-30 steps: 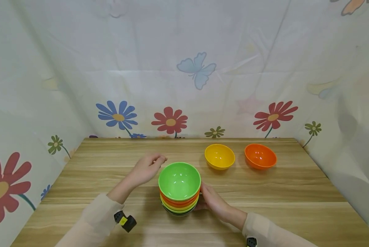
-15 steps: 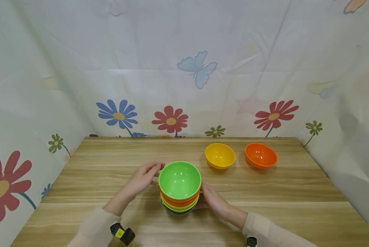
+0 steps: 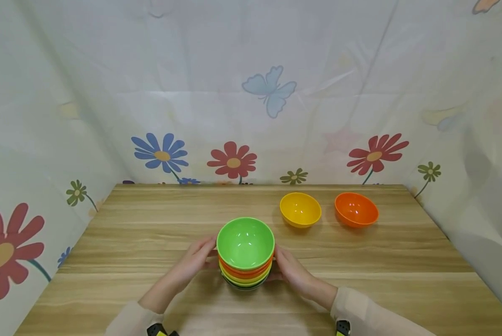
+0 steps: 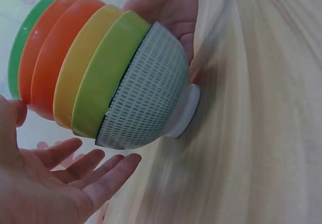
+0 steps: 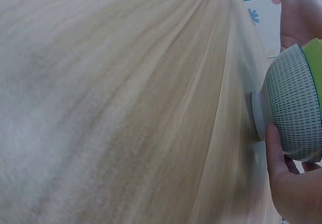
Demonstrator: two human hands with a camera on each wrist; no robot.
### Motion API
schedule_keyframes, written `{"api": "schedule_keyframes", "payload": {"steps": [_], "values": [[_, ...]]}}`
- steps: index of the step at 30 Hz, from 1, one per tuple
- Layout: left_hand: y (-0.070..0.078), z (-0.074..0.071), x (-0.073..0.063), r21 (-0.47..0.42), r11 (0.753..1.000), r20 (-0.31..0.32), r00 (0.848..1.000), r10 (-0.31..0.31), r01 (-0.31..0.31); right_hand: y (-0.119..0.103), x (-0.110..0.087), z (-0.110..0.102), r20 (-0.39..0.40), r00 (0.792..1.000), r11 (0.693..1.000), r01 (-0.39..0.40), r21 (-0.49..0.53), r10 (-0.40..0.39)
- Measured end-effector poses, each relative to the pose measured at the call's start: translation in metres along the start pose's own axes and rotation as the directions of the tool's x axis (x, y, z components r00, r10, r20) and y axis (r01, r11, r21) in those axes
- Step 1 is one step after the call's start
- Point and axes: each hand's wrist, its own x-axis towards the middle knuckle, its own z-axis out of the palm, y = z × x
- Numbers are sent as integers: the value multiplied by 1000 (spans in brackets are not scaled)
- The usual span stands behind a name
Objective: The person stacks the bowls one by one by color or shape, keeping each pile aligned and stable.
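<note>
A nested stack of bowls (image 3: 245, 247) sits at the front middle of the table. Its top bowl is light green; orange, yellow and lime ones follow, with a white green-dashed bowl (image 4: 151, 83) at the bottom. My right hand (image 3: 295, 275) holds the stack's right side, a finger along the bottom bowl near its foot (image 5: 256, 116) and the others partly hidden behind it. My left hand (image 3: 194, 261) is at the left side, fingers (image 4: 108, 183) spread and extended below the bowls in the left wrist view, thumb right at the upper rims.
A yellow bowl (image 3: 300, 210) and an orange bowl (image 3: 356, 210) stand apart at the back right of the wooden table (image 3: 171, 205). Behind the table hangs a pale curtain (image 3: 192, 70) printed with flowers and a butterfly.
My left hand has come down from the stack's back left to its left side, its fingers spreading out. The right hand and the bowls have stayed in place.
</note>
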Motion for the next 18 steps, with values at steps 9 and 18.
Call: {"api": "schedule_keyframes", "payload": {"steps": [9, 18], "values": [[-4, 2, -7, -61, 998, 57, 998, -10, 13, -3, -1, 0, 9, 1000, 1000, -8, -6, 8], [-8, 4, -9, -136, 991, 90, 996, -9, 21, 0, 0, 0, 2, 1000, 1000, -3, -12, 3]]}}
